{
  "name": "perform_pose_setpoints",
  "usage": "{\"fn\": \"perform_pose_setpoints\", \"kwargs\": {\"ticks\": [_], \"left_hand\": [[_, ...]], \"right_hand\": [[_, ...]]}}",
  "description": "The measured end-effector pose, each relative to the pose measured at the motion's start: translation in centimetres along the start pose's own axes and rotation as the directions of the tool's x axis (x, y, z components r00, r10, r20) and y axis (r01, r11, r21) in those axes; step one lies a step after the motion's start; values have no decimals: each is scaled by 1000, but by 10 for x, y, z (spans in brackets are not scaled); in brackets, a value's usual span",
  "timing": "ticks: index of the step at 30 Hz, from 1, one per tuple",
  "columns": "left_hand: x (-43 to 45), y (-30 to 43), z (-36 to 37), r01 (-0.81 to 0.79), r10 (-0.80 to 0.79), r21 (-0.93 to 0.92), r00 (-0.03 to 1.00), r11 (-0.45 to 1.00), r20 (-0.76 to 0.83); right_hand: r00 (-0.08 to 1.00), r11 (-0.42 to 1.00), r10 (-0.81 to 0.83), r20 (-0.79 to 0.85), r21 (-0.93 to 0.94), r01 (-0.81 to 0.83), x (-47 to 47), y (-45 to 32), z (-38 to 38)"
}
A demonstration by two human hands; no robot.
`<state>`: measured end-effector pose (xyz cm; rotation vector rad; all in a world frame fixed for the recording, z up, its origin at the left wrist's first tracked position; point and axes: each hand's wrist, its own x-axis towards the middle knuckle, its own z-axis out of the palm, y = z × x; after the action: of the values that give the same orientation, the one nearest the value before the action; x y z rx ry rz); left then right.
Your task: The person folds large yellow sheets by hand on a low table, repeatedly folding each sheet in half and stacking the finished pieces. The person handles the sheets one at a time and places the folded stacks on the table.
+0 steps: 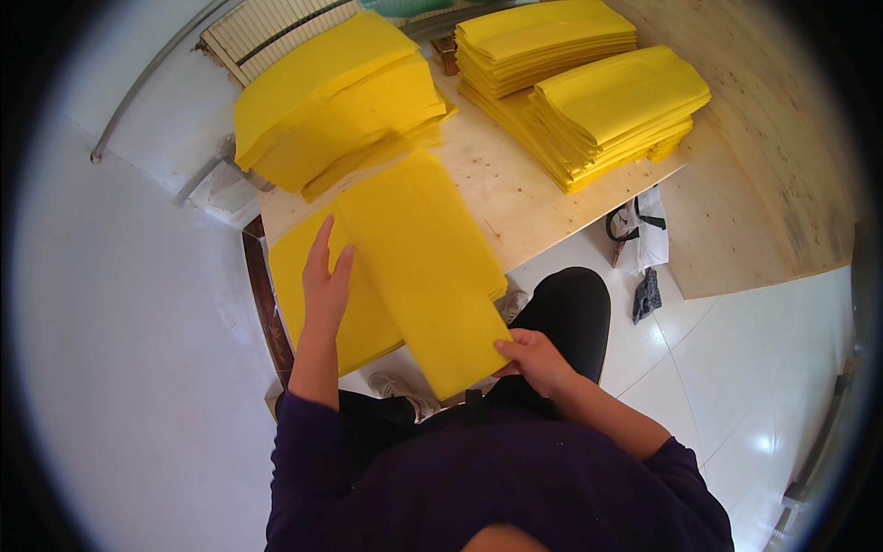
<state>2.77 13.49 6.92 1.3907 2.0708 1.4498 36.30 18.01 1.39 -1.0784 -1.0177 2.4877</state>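
A folded yellow sheet [434,276], which looks like fabric, slants across a wider yellow stack [314,290] at the table's near edge. Its lower end juts past the stack towards my lap. With thumb and fingers, my right hand [534,355] pinches that end at its right corner. My left hand [328,279] is over the left part of the stack, thumb and fingers apart and holding nothing. Whether it touches the yellow surface, I cannot tell.
On the wooden table [483,179], a tall yellow pile [338,90] stands back left. Two folded yellow piles, one farther back [545,34] and one nearer [621,103], stand at the right. A white bag [645,231] and a dark cloth [647,297] lie on the tiled floor.
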Motion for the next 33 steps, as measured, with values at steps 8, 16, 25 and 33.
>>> {"fn": "perform_pose_setpoints", "kwargs": {"ticks": [8,16,25,33], "left_hand": [[-113,14,-16,162,-204,-282,971,946,-127],[-153,9,-11,153,-189,-322,978,934,-85],[-167,8,-13,150,-187,-361,980,921,-68],[-169,10,-18,126,-169,-374,982,919,-85]], "right_hand": [[976,926,-179,-127,312,210,-14,-3,-27],[965,794,-181,-191,550,258,-6,16,-1],[962,823,-154,-224,509,250,-8,6,4],[900,917,-271,-341,193,349,-1,7,1]]}}
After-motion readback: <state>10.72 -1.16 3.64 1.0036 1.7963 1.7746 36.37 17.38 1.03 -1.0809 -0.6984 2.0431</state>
